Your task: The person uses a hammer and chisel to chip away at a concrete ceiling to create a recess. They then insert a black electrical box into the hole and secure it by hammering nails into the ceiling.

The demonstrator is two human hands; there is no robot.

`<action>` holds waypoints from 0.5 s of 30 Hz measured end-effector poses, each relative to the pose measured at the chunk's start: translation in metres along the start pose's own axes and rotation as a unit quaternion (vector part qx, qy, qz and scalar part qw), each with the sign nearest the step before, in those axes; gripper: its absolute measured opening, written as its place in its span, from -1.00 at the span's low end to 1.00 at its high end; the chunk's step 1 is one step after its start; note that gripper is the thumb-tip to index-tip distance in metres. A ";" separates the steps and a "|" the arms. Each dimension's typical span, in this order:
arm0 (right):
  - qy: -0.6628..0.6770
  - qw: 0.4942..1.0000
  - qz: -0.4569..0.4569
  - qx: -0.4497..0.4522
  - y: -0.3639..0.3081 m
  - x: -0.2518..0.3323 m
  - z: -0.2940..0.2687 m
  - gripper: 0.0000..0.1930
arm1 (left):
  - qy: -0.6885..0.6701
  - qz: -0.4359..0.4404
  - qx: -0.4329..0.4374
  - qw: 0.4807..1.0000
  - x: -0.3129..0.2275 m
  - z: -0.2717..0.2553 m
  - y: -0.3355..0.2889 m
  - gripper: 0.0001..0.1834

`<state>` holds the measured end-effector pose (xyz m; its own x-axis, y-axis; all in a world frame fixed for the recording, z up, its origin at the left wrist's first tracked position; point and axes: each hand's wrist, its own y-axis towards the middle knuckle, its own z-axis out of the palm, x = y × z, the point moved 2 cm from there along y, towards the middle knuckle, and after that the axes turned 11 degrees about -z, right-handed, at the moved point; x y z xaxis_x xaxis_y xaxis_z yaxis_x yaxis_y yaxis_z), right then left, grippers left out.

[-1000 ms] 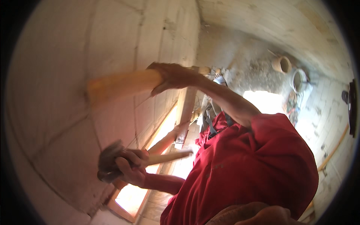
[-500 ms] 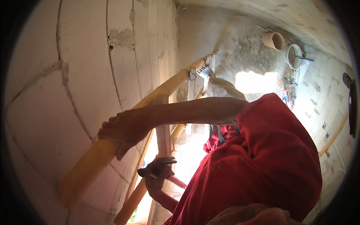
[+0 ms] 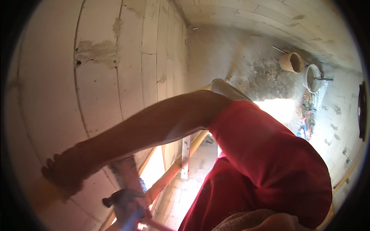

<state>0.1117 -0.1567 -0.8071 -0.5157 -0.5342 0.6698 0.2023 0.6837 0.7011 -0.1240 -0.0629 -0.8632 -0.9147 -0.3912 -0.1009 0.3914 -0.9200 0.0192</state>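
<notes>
My right arm reaches across to the left, and my right hand (image 3: 67, 173) wraps around the thick, round, yellowish rail (image 3: 44, 196) of a wooden ladder. Lower down, my left hand (image 3: 129, 210) is closed on a hammer (image 3: 114, 197), gripping it close to its dark head; a reddish handle trails off below. The hand and hammer are partly smeared by motion. A flat wooden rung (image 3: 127, 173) runs just above this hand. Beyond it is the ladder's other rail (image 3: 163, 183), with a further rung (image 3: 185, 156) joining it. My forearm hides much of the nearer rail.
A pale block wall (image 3: 100, 88) rises close along the left. Far below, a beige bucket (image 3: 290, 62) and a white bucket (image 3: 311, 79) stand on the dusty floor (image 3: 216, 46). Bright light falls near a pile of red and blue items (image 3: 307, 123).
My right hand has shifted along the rail toward the lower left. My left hand has moved the same way with the hammer. My shoe on a rung is now hidden behind my arm.
</notes>
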 end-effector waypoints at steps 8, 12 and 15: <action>-0.247 0.963 -0.105 -0.029 -0.062 -0.018 -0.066 -0.39 | -0.867 -0.072 0.347 0.351 -0.090 -0.026 0.056 -0.45; -0.166 0.881 -0.001 -0.442 -0.286 0.050 -0.085 -0.59 | -0.853 -0.059 0.444 0.268 -0.072 -0.025 0.038 -0.47; -0.192 0.842 0.167 -0.477 -0.456 0.064 -0.044 -0.56 | -0.844 -0.103 0.475 0.226 -0.061 -0.055 0.061 -0.48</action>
<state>0.0237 -0.5246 -1.0733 -0.4916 -0.0673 0.8682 0.8708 -0.0431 0.4897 -0.0385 -0.0941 -0.9101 0.0481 0.9492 0.3110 0.8586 -0.1984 0.4727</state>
